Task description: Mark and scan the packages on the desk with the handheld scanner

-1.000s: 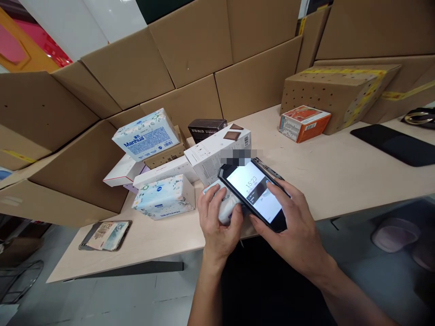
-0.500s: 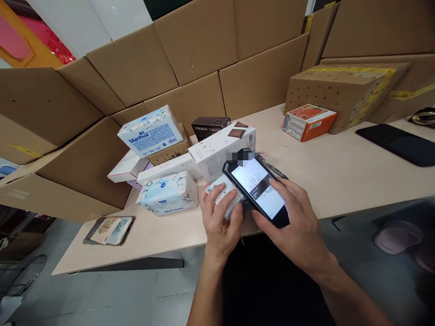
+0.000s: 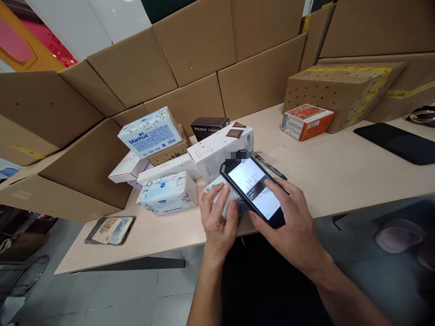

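Against the table's near edge, my left hand (image 3: 219, 217) has its fingers bent over a small pale blue and white pack (image 3: 216, 182); the phone and my fingers hide much of it. My right hand (image 3: 292, 222) grips a black phone (image 3: 261, 185) with a lit screen showing 15:23, tilted over the pack. My right index finger lies along the screen's edge. Directly behind the phone stands a white box (image 3: 220, 147) with brown squares printed on it. A pen (image 3: 272, 167) lies on the table just past my right fingers.
Tissue packs (image 3: 166, 193) and other boxes are heaped to the left. Banknotes (image 3: 112, 229) lie on a dark flat case at the front left. An orange box (image 3: 307, 122) and a black slab (image 3: 396, 142) sit at the right. Cardboard boxes (image 3: 193, 43) wall the back.
The phone and my right hand have shifted slightly left, so more of the pen shows. My left hand stays around the pack. The whole view has moved a little.
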Motion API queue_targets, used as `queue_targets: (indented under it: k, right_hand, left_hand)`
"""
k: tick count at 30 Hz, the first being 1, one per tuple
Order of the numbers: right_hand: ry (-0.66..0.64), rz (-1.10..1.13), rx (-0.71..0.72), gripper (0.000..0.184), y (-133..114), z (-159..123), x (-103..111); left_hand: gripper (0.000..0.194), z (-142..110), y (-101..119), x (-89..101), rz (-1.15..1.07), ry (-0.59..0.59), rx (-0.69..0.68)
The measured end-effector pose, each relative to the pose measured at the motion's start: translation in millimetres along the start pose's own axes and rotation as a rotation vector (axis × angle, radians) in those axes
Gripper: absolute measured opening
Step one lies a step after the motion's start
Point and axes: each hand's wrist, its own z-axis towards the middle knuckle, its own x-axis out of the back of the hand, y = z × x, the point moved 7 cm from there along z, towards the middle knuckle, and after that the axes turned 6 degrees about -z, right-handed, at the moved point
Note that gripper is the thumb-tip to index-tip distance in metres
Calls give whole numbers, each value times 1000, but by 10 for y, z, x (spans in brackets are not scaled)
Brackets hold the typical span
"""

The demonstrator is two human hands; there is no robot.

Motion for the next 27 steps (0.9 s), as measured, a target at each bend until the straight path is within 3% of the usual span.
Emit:
queue_targets:
  k: [12, 27]
  right_hand:
    - [1, 18, 24, 66, -33, -12, -30]
    - [-2, 43, -14, 63, -32, -14, -57]
  left_hand:
    - [52, 9, -14, -5, -37, -35, 26]
    - [42, 18, 10, 13, -9, 3, -13]
